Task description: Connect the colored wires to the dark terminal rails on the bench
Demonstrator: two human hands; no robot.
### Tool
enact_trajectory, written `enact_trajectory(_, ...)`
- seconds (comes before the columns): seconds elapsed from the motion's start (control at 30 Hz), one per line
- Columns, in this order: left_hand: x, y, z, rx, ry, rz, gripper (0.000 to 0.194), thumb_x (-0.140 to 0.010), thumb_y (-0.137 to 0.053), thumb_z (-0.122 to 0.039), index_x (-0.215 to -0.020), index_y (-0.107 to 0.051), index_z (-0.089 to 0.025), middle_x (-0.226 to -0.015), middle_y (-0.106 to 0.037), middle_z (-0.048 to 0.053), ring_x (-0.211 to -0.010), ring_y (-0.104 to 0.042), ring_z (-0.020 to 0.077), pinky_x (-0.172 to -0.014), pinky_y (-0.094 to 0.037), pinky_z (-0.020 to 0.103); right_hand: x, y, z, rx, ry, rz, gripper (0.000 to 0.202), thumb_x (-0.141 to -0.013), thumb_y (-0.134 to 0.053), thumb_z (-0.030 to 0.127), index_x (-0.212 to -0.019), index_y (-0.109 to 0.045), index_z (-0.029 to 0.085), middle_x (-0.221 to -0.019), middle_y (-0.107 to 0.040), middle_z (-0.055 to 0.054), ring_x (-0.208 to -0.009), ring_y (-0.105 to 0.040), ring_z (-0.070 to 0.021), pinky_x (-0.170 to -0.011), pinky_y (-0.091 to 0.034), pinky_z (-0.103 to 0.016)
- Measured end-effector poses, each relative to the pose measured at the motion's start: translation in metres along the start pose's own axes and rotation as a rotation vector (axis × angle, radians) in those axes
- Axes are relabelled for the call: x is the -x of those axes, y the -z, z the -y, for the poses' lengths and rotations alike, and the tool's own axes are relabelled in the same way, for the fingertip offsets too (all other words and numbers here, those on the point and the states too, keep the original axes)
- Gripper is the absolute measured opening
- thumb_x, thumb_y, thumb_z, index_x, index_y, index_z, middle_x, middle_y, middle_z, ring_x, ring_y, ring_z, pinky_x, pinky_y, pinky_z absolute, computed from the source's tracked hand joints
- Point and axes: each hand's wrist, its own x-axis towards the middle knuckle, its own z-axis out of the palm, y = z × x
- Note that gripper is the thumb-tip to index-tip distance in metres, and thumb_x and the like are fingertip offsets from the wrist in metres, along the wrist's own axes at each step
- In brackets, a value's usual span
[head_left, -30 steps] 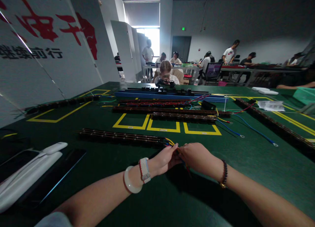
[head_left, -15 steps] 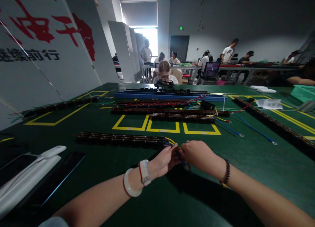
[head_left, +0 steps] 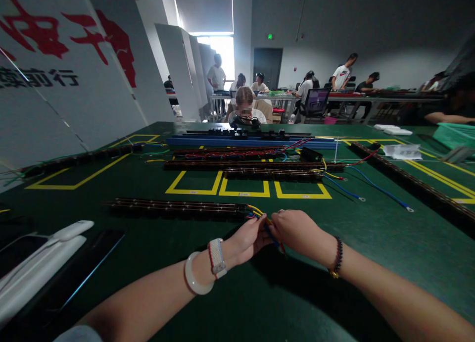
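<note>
My left hand (head_left: 249,238), with a watch and a pale bangle at its wrist, pinches a bundle of yellow, blue and red wires (head_left: 255,212). My right hand (head_left: 299,232) is closed against the left one, its fingers curled round the same wires. Their blue and red ends (head_left: 277,242) hang out below between both hands. The wires come from the right end of a long black strip (head_left: 174,208) with copper-coloured lines, which lies on the green table (head_left: 178,302). Most fingertips of the right hand are hidden.
Similar black strips (head_left: 274,173) with lugged wires lie further back, before a blue rail (head_left: 315,143). Another strip (head_left: 415,178) slants along the right. A dark flat device (head_left: 92,258) and white objects (head_left: 44,263) lie left. A person (head_left: 244,102) sits opposite.
The whole view has shifted slightly left and up. Both hands keep their hold on the wires, with only a slight change in how the hanging wire ends sit.
</note>
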Motion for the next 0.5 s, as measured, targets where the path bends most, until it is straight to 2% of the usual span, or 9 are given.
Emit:
enact_trajectory(0.27, 0.003, 0.002, 0.002, -0.097, -0.079, 0.057, 0.019, -0.094, -0.04, -0.023, -0.092, -0.055, -0.013, -0.086, -0.066, 0.008, -0.075, -0.065, 0.0148, -0.075, -0.049, 0.03, 0.0, 0.014, -0.021, -0.117, -0.047, 0.043, 0.028, -0.092, -0.045, 0.034, -0.08, -0.063, 0.016, -0.076, -0.065, -0.007, -0.068, -0.061, -0.0187, -0.052, -0.033, -0.024)
enact_trajectory(0.4, 0.007, 0.0, -0.001, -0.103, -0.072, 0.124, 0.022, -0.094, -0.038, -0.028, -0.102, -0.052, -0.012, -0.089, -0.066, 0.01, -0.083, -0.065, 0.0176, -0.081, -0.048, 0.034, -0.008, 0.007, -0.037, -0.126, -0.123, 0.009, 0.027, -0.092, -0.046, 0.033, -0.081, -0.063, 0.015, -0.074, -0.065, -0.008, -0.065, -0.06, -0.0181, -0.051, -0.029, -0.025)
enact_trajectory(0.5, 0.008, 0.001, -0.003, -0.132, -0.024, 0.078, 0.021, -0.094, -0.04, -0.032, -0.092, -0.051, -0.014, -0.078, -0.063, 0.006, -0.075, -0.065, 0.0164, -0.077, -0.048, 0.032, -0.018, -0.007, -0.053, -0.2, -0.178, -0.054, 0.025, -0.091, -0.049, 0.035, -0.081, -0.062, 0.016, -0.074, -0.065, -0.007, -0.063, -0.058, -0.0165, -0.051, -0.027, -0.024)
